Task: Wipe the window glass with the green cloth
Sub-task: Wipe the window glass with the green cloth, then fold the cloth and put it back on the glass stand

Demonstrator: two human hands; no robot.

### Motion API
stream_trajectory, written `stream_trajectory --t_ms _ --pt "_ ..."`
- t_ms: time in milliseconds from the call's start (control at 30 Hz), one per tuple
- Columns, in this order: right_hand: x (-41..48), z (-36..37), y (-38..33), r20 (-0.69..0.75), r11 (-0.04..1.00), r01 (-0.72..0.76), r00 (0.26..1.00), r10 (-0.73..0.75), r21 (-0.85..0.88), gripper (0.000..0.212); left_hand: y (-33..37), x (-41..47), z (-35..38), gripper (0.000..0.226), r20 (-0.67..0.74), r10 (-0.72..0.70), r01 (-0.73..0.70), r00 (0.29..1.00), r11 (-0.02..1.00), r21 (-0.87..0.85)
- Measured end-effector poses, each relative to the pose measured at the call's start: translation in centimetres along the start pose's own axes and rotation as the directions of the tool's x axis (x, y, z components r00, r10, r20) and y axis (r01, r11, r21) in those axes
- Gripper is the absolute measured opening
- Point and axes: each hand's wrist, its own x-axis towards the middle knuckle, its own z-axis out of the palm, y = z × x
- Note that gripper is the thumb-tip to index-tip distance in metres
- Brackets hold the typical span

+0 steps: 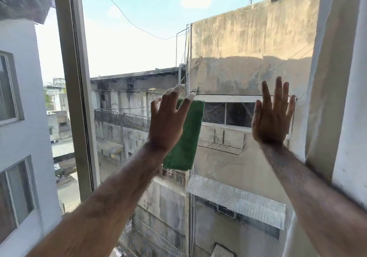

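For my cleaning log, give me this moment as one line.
phase: wipe | left hand: fingers spread, presses green cloth on window glass | right hand: flat on glass, no cloth

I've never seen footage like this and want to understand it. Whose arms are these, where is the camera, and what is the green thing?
There is no machine: these are a person's bare arms, filmed by one wide-angle camera worn on their head, looking forward. In front is a window glass, with buildings outside. The left hand, fingers spread, presses a green cloth against the pane, and the cloth hangs below the palm. The right hand rests flat on the glass, fingers straight, holding nothing.
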Motion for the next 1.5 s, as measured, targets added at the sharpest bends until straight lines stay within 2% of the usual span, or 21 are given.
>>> stream_trajectory --t_ms 67,233,300,367,433,467,533,567,600,633,667,733,767,833,900,1000,1067,1133,1200,1367,1500 --pt "0.0 0.2 0.1 -0.009 1.0 0.005 1.0 -0.005 -0.002 0.057 0.1 0.1 -0.1 0.05 0.017 -0.055 0.055 0.998 0.998 -0.006" --pt "0.1 0.5 0.7 0.027 1.0 0.007 1.0 -0.006 -0.025 0.057 1.1 0.3 -0.9 0.027 0.026 -0.101 0.101 0.995 0.995 0.01" --pt "0.1 0.4 0.5 0.039 1.0 0.013 0.999 -0.012 -0.025 0.057 1.4 0.5 -1.5 0.026 0.074 -0.101 0.103 0.992 0.994 -0.028" --pt "0.3 -0.1 -0.3 0.068 0.999 -0.037 0.997 0.036 0.02 0.057 1.4 0.6 -2.1 0.028 0.123 -0.121 0.131 0.985 0.988 -0.077" --pt "0.4 -1.0 -1.8 0.113 0.987 -0.08 0.992 0.064 0.139 0.059 1.1 0.7 -2.7 0.03 0.157 -0.164 0.189 0.974 0.969 -0.157" --pt "0.1 -1.7 -2.8 0.124 0.976 -0.032 0.992 0.005 0.215 0.061 0.9 0.6 -3.0 0.032 0.166 -0.186 0.219 0.968 0.953 -0.211" --pt "-1.3 -3.3 -4.9 0.158 0.913 0.132 0.966 -0.206 0.386 0.07 0.4 0.3 -3.7 0.031 0.176 -0.224 0.269 0.959 0.913 -0.306" --pt "-2.2 -4.2 -6.1 0.223 0.863 0.131 0.937 -0.268 0.488 0.077 0.2 0.1 -4.0 0.03 0.178 -0.242 0.291 0.954 0.891 -0.349" --pt "-3.1 -5.1 -7.3 0.339 0.821 0.038 0.899 -0.276 0.569 0.084 -0.1 -0.3 -4.4 0.029 0.183 -0.268 0.32 0.946 0.862 -0.394" --pt "-4.0 -6.0 -8.4 0.484 0.792 -0.119 0.841 -0.241 0.6 0.09 -0.3 -0.7 -4.7 0.029 0.197 -0.307 0.363 0.931 0.823 -0.437" --pt "-4.7 -6.8 -9.3 0.633 0.764 -0.3 0.754 -0.177 0.571 0.094 -0.6 -1.2 -5.0 0.029 0.227 -0.353 0.42 0.908 0.771 -0.479" --pt "-6.1 -7.8 -10.0 0.839 0.629 -0.627 0.54 -0.075 0.46 0.083 -1.3 -2.8 -5.6 0.03 0.333 -0.444 0.554 0.832 0.621 -0.555" --pt "-6.8 -8.0 -9.9 0.881 0.548 -0.722 0.47 -0.06 0.422 0.068 -1.6 -3.9 -5.8 0.03 0.398 -0.477 0.617 0.784 0.528 -0.583" --pt "-8.7 -8.4 -9.7 0.913 0.431 -0.815 0.404 -0.056 0.387 0.033 -2.2 -6.7 -6.4 0.025 0.55 -0.511 0.734 0.66 0.285 -0.616" --pt "-11.5 -9.2 -9.9 0.932 0.301 -0.884 0.359 -0.05 0.357 0.016 -2.6 -10.4 -7.0 0.02 0.683 -0.5 0.8 0.533 0.035 -0.598" --pt "-16.4 -10.8 -10.6 0.967 0.093 -0.963 0.255 -0.014 0.255 0.031 -3.1 -16.7 -7.6 0.012 0.823 -0.442 0.843 0.356 -0.228 -0.487" --pt "-20.0 -11.8 -10.7 0.986 -0.027 -0.986 0.166 0.01 0.166 0.031 -3.1 -21.2 -7.8 0.007 0.884 -0.399 0.85 0.244 -0.352 -0.393" --pt "-24.3 -12.9 -10.5 0.998 -0.114 -0.992 0.058 0.025 0.06 0.027 -2.7 -26.0 -7.8 0.007 0.917 -0.371 0.849 0.147 -0.427 -0.31" --pt "-29.2 -14.0 -10.1 0.999 -0.152 -0.988 -0.046 0.023 -0.042 0.03 -2.1 -31.0 -7.5 0.007 0.937 -0.344 0.846 0.069 -0.477 -0.237" --pt "-42.4 -16.9 -9.0 0.951 -0.247 -0.924 -0.308 0.036 -0.29 0.039 -0.5 -43.0 -6.6 0.014 0.943 -0.31 0.886 -0.119 -0.461 -0.04" --pt "-52.6 -19.4 -8.5 0.869 -0.242 -0.854 -0.489 0.073 -0.46 0.022 0.3 -52.3 -6.0 0.018 0.932 -0.271 0.9 -0.238 -0.421 0.108"
